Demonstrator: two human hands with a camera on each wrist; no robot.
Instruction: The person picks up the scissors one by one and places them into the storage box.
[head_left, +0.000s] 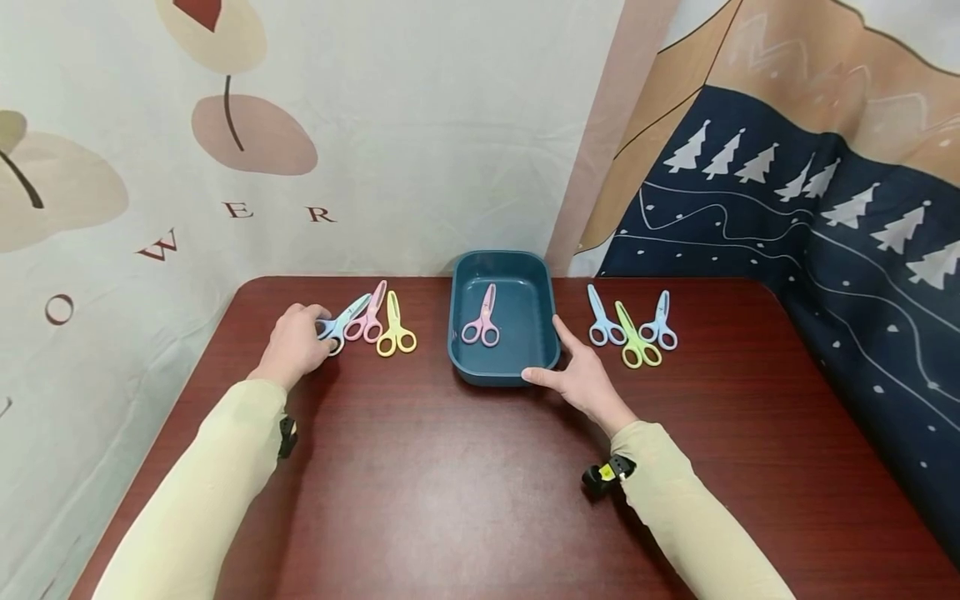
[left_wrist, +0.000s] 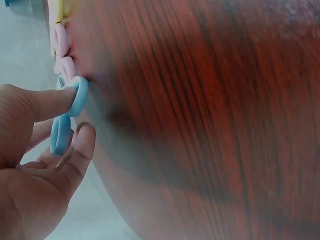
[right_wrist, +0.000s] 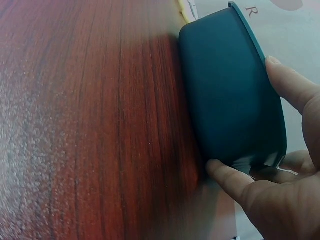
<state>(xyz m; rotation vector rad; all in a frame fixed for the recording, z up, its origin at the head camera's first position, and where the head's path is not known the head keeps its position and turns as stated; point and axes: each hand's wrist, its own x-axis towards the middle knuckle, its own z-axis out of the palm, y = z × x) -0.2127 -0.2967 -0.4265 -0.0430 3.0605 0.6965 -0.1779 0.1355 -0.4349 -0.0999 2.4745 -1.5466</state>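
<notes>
Beside one tray, seemingly six scissors

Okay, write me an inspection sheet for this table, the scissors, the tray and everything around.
Surface: shiny, reddish-brown wood-grain table.
Job's things: tray with pink scissors inside; left of it, first blue scissors, second pink scissors, yellow scissors; right of it, second blue scissors, green scissors, third blue scissors.
Clutter: nothing seen.
Hands: left hand pinches the first blue scissors' handles; right hand touches the tray's near right corner.
Cables: nothing seen.
Surroundings: printed backdrop behind the table, with letters and white trees.
</notes>
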